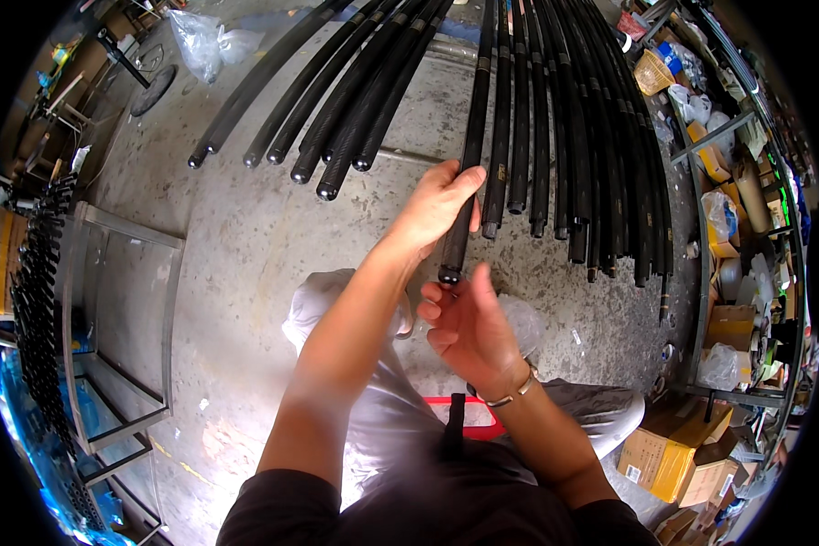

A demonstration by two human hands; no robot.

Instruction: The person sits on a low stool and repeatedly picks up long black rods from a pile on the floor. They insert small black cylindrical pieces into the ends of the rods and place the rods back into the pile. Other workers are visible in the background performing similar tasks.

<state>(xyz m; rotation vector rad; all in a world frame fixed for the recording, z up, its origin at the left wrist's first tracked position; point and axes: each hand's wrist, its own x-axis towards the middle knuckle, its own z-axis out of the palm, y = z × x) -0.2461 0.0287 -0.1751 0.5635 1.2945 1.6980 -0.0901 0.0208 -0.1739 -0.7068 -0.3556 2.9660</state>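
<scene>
My left hand (441,202) is wrapped round a black fishing rod (473,136) near its butt end. The rod slopes away from me, its rounded, shiny end cap (449,274) pointing down toward my lap. Just below that cap, my right hand (476,329) is held palm up, the thumb raised apart and the fingers loosely curled. Its fingertips are at the cap; whether they touch it I cannot tell. A row of similar black rods (601,173) lies close on the right. Another group of black rods (337,146) fans out on the left, butt ends toward me.
A metal frame (173,300) stands at left beside a dense stack of dark rods (38,300). Shelving with bags and boxes runs along the right, above an open cardboard box (669,450). A clear plastic bag (196,44) lies on the concrete floor (237,227). Something red (469,414) shows beneath me.
</scene>
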